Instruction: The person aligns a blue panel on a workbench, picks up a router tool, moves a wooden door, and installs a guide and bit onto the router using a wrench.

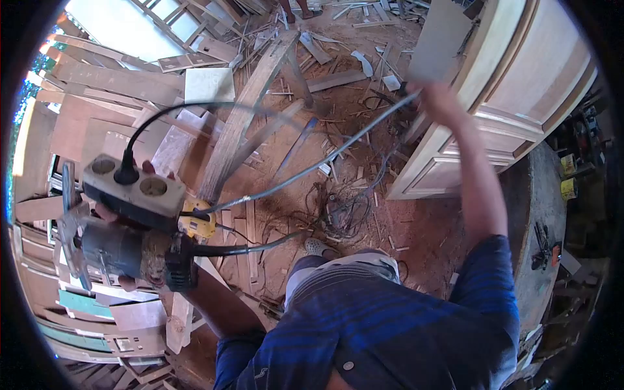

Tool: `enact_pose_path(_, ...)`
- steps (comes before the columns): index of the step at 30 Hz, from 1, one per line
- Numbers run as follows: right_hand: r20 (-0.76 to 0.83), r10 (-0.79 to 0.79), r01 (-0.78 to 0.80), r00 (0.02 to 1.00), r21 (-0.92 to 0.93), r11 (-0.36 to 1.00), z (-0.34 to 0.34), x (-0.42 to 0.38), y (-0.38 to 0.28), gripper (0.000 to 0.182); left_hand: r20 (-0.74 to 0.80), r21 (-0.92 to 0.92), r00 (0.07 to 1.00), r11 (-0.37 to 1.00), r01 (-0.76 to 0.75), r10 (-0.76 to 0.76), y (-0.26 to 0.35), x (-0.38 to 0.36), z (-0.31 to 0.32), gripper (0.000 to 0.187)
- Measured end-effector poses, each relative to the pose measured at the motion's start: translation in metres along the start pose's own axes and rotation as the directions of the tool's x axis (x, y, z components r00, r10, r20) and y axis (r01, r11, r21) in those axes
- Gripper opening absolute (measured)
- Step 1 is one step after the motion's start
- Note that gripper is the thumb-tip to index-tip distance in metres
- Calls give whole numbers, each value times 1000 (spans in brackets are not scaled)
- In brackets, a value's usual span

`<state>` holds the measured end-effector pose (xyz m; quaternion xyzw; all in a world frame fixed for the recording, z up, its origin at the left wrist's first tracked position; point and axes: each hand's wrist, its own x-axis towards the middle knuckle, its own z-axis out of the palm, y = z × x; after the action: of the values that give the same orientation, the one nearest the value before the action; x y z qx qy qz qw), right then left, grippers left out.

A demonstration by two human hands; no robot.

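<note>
Left hand (123, 250) grips a power tool (120, 250) and a socket block (133, 188), near left. Right hand (437, 97), blurred, holds the grey cable (312, 166) far right.

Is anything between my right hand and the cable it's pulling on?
Nothing visible: the right hand is already closed on the grey cable, which runs free above the floor to the power strip held in the left hand.

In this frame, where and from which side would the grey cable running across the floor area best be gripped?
Judging by its pose, grip the grey cable on its taut mid-span, from above. That stretch hangs clear between the grey socket block at the left hand and the right hand, which is blurred.
</note>
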<state>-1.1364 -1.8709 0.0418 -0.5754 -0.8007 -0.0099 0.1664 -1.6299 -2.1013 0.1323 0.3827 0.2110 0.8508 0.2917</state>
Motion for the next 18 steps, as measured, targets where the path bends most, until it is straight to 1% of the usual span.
enact_pose_path(1, -18, 164, -165, 986, -44, 985, -67, 21, -44, 23, 29, -3, 1000, 1000, 4, -4, -3, 14, -7, 130)
enact_pose_path(2, -198, 224, -212, 954, 81, 974, -100, 32, -61, 25, 50, -33, 999, 999, 16, -15, -5, 29, -14, 129)
enact_pose_path(3, -361, 298, -234, 884, 209, 949, -115, 39, -73, 29, 75, -77, 997, 996, 38, -32, -9, 40, -19, 129)
enact_pose_path(4, -481, 272, -135, 833, 300, 944, -110, 42, -79, 31, 99, -123, 994, 990, 65, -53, -13, 50, -24, 128)
enact_pose_path(5, -600, 251, -14, 760, 370, 929, -97, 43, -84, 33, 121, -171, 991, 982, 81, -61, -16, 60, -29, 127)
enact_pose_path(7, -663, 58, 0, 747, 87, 996, -62, 43, -80, 39, 164, -265, 982, 955, 132, -91, -23, 74, -36, 126)
enact_pose_path(8, -553, -85, -77, 829, -263, 962, -48, 40, -70, 44, 188, -305, 976, 939, 162, -108, -28, 79, -38, 125)
enact_pose_path(9, -415, 73, -188, 907, -243, 952, -48, 37, -63, 47, 214, -343, 968, 918, 197, -128, -35, 83, -40, 125)
enact_pose_path(10, -259, 237, -300, 936, -239, 924, -48, 32, -55, 50, 240, -375, 960, 897, 232, -148, -43, 86, -42, 124)
enact_pose_path(11, -136, 382, -397, 914, -107, 912, -49, 31, -50, 53, 267, -404, 948, 872, 275, -175, -51, 89, -42, 124)
enact_pose_path(12, -9, 512, -512, 859, -3, 859, -50, 31, -44, 55, 290, -422, 936, 851, 313, -201, -62, 92, -42, 123)
enact_pose_path(13, 85, 595, -596, 799, 237, 767, -61, 36, -40, 57, 308, -422, 926, 841, 339, -219, -71, 95, -39, 123)
enact_pose_path(14, 202, 643, -654, 738, 450, 609, -65, 40, -37, 59, 319, -424, 915, 826, 370, -246, -81, 97, -36, 122)
enact_pose_path(15, 41, 676, -554, 736, 610, 567, -60, 42, -35, 61, 292, -354, 918, 861, 364, -268, -89, 98, -30, 123)
enact_pose_path(16, -119, 710, -415, 694, 740, 530, -52, 46, -33, 63, 265, -283, 922, 891, 355, -283, -97, 97, -18, 124)
enact_pose_path(17, -266, 741, -244, 616, 831, 501, -44, 53, -31, 65, 292, -317, 916, 876, 365, -276, -110, 101, -19, 126)
enact_pose_path(18, -456, 668, -68, 588, 795, 603, -33, 58, -29, 65, 319, -349, 909, 858, 376, -268, -123, 104, -21, 128)
